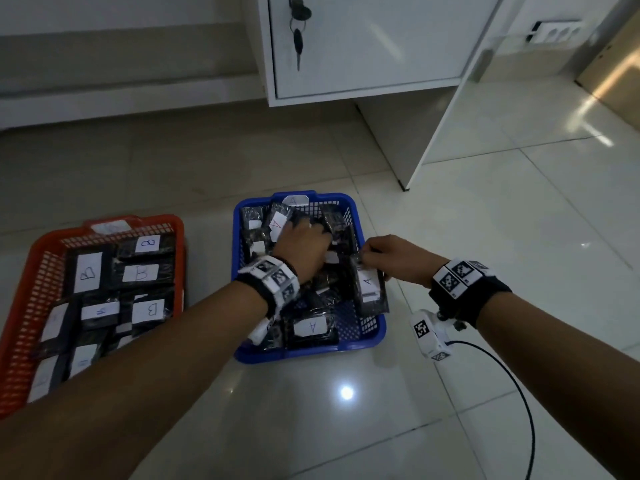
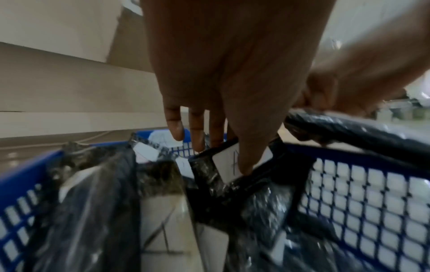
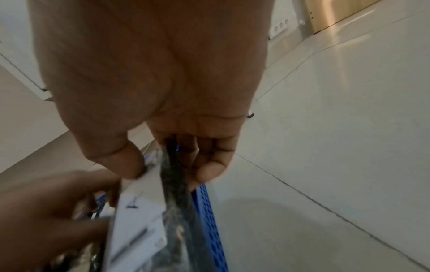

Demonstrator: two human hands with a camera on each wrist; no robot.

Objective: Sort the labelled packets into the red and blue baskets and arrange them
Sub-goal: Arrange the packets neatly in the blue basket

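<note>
A blue basket (image 1: 349, 202) holds several black packets with white "A" labels. My left hand (image 1: 308, 230) reaches into its far half; in the left wrist view my left hand (image 2: 221, 152) pinches a black packet (image 2: 204, 174), thumb on its white label and fingers behind it. My right hand (image 1: 367, 252) pinches the top edge of an upright "A" packet (image 1: 369, 285) against the basket's right wall; in the right wrist view, thumb and fingers of that hand (image 3: 172, 165) grip this packet (image 3: 144, 211). A red basket (image 1: 41, 251) at left holds several "B" packets (image 1: 140, 271).
Both baskets sit on a glossy tiled floor (image 1: 485, 220). A white cabinet (image 1: 363, 46) with keys in its lock stands behind, and its side panel (image 1: 446, 116) comes down just beyond the blue basket. A black cable (image 1: 519, 393) trails from my right wrist.
</note>
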